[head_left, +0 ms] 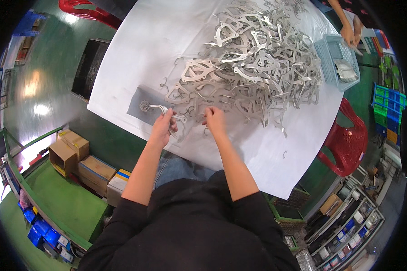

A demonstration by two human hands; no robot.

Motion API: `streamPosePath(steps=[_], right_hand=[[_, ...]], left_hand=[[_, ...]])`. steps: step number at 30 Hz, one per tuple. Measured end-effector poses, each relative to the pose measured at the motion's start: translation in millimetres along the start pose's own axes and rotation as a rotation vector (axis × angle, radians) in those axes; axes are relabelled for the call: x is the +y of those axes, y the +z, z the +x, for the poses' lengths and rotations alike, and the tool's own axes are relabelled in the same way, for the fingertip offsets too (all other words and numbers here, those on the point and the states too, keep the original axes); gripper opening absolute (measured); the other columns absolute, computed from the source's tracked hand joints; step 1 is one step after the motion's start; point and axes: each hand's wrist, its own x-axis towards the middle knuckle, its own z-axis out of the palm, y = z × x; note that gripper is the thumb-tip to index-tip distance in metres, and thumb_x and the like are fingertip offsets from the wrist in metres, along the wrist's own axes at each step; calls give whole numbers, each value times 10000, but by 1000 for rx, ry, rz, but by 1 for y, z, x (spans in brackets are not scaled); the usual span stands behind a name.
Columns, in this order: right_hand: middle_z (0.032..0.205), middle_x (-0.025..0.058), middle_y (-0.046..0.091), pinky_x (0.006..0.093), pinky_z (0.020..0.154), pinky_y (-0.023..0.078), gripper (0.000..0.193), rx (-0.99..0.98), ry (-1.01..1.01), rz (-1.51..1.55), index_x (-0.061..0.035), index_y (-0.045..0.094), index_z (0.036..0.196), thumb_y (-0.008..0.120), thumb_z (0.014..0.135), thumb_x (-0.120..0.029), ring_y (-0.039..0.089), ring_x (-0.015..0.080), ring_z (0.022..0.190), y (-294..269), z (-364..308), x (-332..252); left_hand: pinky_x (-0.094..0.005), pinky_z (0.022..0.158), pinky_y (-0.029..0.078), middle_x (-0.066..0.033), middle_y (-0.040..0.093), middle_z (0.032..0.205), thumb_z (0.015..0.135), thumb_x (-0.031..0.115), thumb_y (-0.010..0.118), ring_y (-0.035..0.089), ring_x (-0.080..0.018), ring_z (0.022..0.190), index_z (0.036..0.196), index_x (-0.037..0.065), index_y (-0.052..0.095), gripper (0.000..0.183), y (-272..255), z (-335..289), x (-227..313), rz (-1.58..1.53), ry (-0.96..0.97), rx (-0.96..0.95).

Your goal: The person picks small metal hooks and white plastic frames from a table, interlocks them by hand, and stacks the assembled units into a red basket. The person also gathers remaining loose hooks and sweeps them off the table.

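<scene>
My left hand (161,128) is closed on a curved silver metal bracket (181,119), which sticks out on both sides of the fingers. My right hand (215,121) is held a little to the right of it, fingers curled together; whatever they pinch is too small or hidden to name. Just left of my left hand lies a grey sheet (137,103) with a round, tangled metal-looking clump (144,106) on it. A large heap of similar silver brackets (257,58) spreads beyond my hands. Small bent wire hooks (164,84) lie loose near its left edge.
The white-covered table (135,49) carries all this. At its far right stands a light blue plastic basket (330,67) with pale pieces inside, another person's hand (348,36) over it. A red chair (346,142) is at the right edge; cardboard boxes (95,169) stand at lower left.
</scene>
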Motion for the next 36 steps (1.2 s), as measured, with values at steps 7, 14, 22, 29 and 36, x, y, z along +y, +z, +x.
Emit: streamPosePath(steps=[7, 14, 22, 29, 36], right_hand=[[655, 124, 647, 290, 392, 449, 372, 92, 572, 398, 52, 625, 756, 560, 867, -297, 606, 178, 473, 12, 47, -34], [624, 121, 644, 343, 586, 486, 305, 49, 209, -281, 25, 663, 732, 604, 768, -272, 650, 195, 632, -39, 7, -29], [668, 81, 643, 287, 559, 429, 242, 22, 78, -188, -21, 697, 910, 658, 779, -221, 566, 144, 594, -150, -68, -1], [683, 28, 603, 261, 569, 416, 238, -259, 53, 55, -22, 688, 973, 653, 810, -191, 498, 103, 608, -147, -76, 6], [835, 91, 664, 338, 660, 467, 265, -134, -101, -33, -37, 670, 981, 665, 798, -229, 609, 208, 734, -122, -57, 29]], left_hand=[[-234, 558, 407, 5, 497, 708, 929, 205, 525, 458, -91, 578, 1098, 42, 546, 235, -12, -15, 0, 188, 54, -6], [-200, 556, 402, -1, 530, 743, 925, 153, 518, 469, -69, 601, 1141, 39, 537, 245, -10, -23, -4, 277, 84, -56], [-194, 581, 421, -14, 564, 791, 932, 172, 518, 500, -66, 634, 1169, 55, 504, 265, 34, -1, -5, 416, 70, -207], [-249, 670, 458, -29, 585, 847, 946, 294, 506, 538, -116, 685, 1165, 66, 510, 316, 91, 3, -29, 428, -151, -389], [-258, 679, 458, -6, 572, 783, 920, 273, 562, 567, -115, 716, 1136, 86, 489, 294, 102, -3, -54, 413, -122, -473]])
